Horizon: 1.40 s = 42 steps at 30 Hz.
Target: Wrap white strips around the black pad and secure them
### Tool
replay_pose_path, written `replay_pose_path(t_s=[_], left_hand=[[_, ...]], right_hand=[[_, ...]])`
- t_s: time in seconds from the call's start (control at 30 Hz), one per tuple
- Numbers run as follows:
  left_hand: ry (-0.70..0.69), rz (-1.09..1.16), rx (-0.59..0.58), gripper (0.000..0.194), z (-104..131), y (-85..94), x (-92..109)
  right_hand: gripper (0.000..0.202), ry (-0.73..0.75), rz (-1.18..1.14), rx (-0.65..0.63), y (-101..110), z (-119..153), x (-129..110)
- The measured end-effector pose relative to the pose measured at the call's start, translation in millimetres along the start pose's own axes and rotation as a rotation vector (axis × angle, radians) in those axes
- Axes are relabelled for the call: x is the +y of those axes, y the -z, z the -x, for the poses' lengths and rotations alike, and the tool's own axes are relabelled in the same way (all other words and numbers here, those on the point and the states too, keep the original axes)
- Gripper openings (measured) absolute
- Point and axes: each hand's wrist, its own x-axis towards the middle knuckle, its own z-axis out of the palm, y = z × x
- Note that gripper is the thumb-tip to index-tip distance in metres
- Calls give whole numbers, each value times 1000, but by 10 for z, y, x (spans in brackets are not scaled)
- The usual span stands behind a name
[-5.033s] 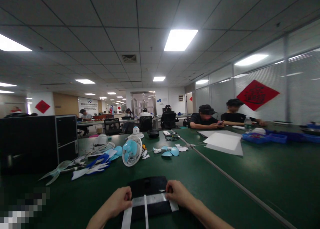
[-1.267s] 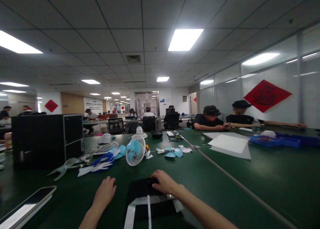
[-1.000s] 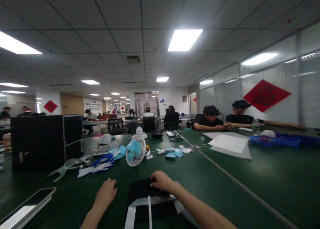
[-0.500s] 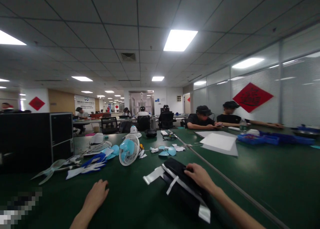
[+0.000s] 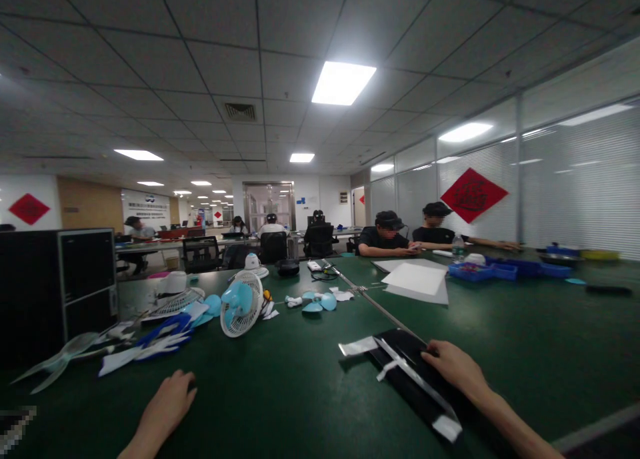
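Observation:
A flat black bundle [image 5: 407, 369] with silvery-white strips lies on the green table [image 5: 280, 392], right of centre. My right hand [image 5: 457, 369] rests at its upper right edge, thumb and fingers on that edge, pinching it. To the left, my left hand [image 5: 167, 402] is over the bare tabletop with loosely curled fingers and nothing visible in them. A small fan with blue blades and a white grille [image 5: 242, 305] stands beyond, between the two hands. Blue and white gloves [image 5: 150, 345] lie farther left, past my left hand.
A black computer case [image 5: 87, 285] stands at the left. Loose blue fan blades [image 5: 319, 301] lie mid-table. White sheets [image 5: 417, 282] and blue trays [image 5: 470, 271] are at the back right, near two seated people. A metal seam [image 5: 370, 299] crosses the table.
The black bundle and my right hand on it have moved right and away from my left hand. The view has turned somewhat to the right.

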Motion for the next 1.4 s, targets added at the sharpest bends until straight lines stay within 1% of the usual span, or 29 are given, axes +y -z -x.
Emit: replay_pose_path(t_s=[0.1,0.23,0.27,0.33,0.4,0.5,0.6,0.7,0.87,1.1,1.23,1.33,1.4], left_hand=[[-10,-19,9,43,-3,-6,-14],[-18,-9,-19,46,-10,-9,-25],[-20,-4,-26,46,-5,-5,-19],[-26,2,-31,47,16,11,5],[-28,7,-24,47,49,37,39],[-25,16,-14,45,100,87,85],[-5,30,-26,44,117,119,98],[7,25,-35,44,92,104,76],[-22,-2,-24,46,25,17,4],[-29,-16,16,45,26,-15,12],[-45,-8,14,45,34,-20,7],[-30,18,9,43,26,-31,-12],[-20,24,14,42,24,-26,-12]], right_hand=[[28,4,62,-8,8,72,-49],[36,24,137,117,96,256,-99],[39,5,118,118,123,323,-95],[44,-46,41,49,160,472,-61],[46,-68,-37,-17,160,628,-5],[51,-43,-157,-49,89,820,77],[56,-49,-334,-104,2,925,102],[60,-96,-456,-91,-43,961,76],[66,-160,-537,-50,-69,982,15],[54,-165,-560,-49,-81,973,-13],[54,-183,-659,-86,-121,921,-9],[54,-143,-692,-114,-90,899,-103],[51,-54,-670,-80,6,909,-237]])
